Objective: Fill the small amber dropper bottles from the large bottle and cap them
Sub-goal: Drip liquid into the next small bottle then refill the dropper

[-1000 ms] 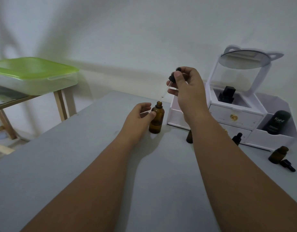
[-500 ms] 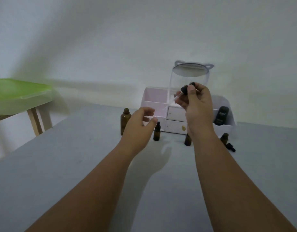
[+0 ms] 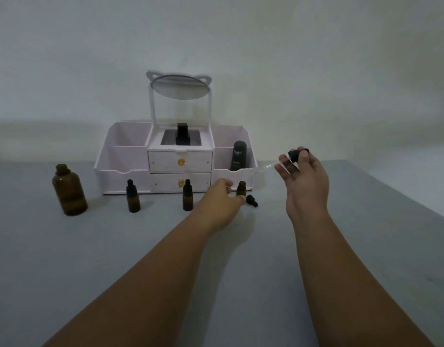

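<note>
Dropper [image 3: 281, 162] in right hand [image 3: 303, 181], near-level (glass tip leftward)

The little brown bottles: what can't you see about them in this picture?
- Uncapped small bottle, head view: its lower part is hidden behind the left hand; whether the fingers touch it is unclear.
- Liquid level in the two capped bottles and the large bottle: dark glass, dim light.
- Dropper in the right hand: its clear tube is too faint to tell if it's loaded.

text: "Kahf" | on: dark tube [image 3: 238, 156] | place: right compartment of white organizer [image 3: 120, 171]
</note>
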